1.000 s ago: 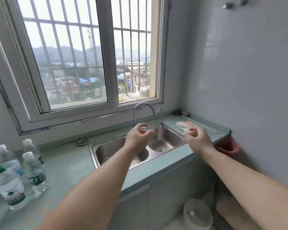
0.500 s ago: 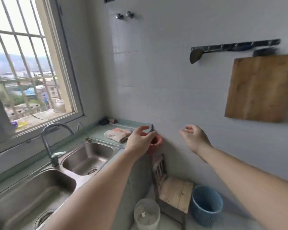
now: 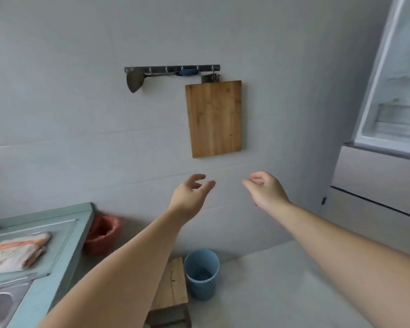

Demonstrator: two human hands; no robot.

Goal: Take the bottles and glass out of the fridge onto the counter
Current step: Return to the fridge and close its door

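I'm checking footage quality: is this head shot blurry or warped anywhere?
Head view: motion blur smears the red bin and fridge interior; wide-angle distortion bends the fridge edge; the cutting board looks fairly sharp; light is soft and even, no glare.

A wooden cutting board (image 3: 213, 118) hangs on the grey wall at the centre of the frame, just under a metal hook rail (image 3: 172, 68) that also carries a dark spatula (image 3: 134, 80). Low in the frame, a blue mesh bin (image 3: 201, 273) stands just beside a wooden stool (image 3: 173, 285). A red container (image 3: 102, 234) sits further left, and a folded cloth (image 3: 14, 253) lies at lower left.
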